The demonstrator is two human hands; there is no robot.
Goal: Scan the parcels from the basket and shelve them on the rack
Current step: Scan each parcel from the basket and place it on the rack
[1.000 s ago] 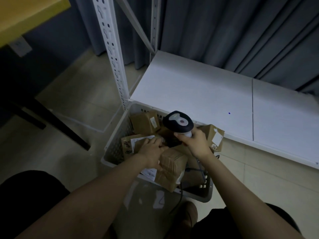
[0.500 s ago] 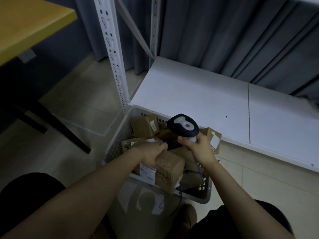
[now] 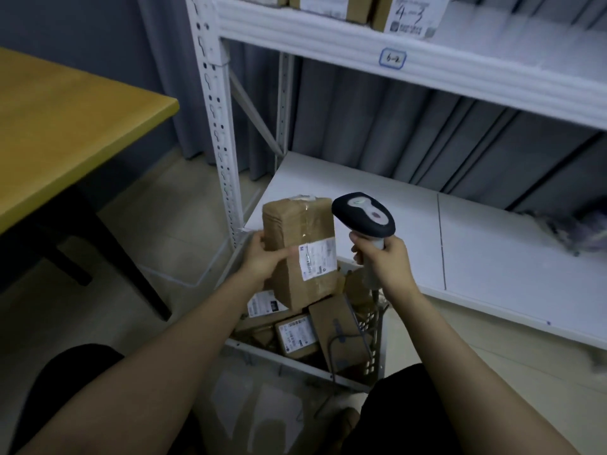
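While the cardboard parcel [image 3: 299,231] was held upright over the plastic basket [image 3: 295,362] by the left hand [image 3: 262,261], its white shipping label [image 3: 317,261] was turned toward the wearer, at the lower right part of the front face. The fingers were wrapped behind the left side of the box and the thumb was laid across the front, its tip just beside the left edge of the label. The handle of the barcode scanner [image 3: 363,215] was gripped by the right hand [image 3: 381,261], and the scanner head was raised beside the upper right edge of the parcel, above the label. It was judged that the head should be tilted down and drawn a little back, so that the whole barcode is covered by the beam. The thumb should be held off the print, and the parcel steady. More parcels [image 3: 297,334] lay in the basket, which stood on the floor at the front left corner of the lower rack shelf [image 3: 361,192].
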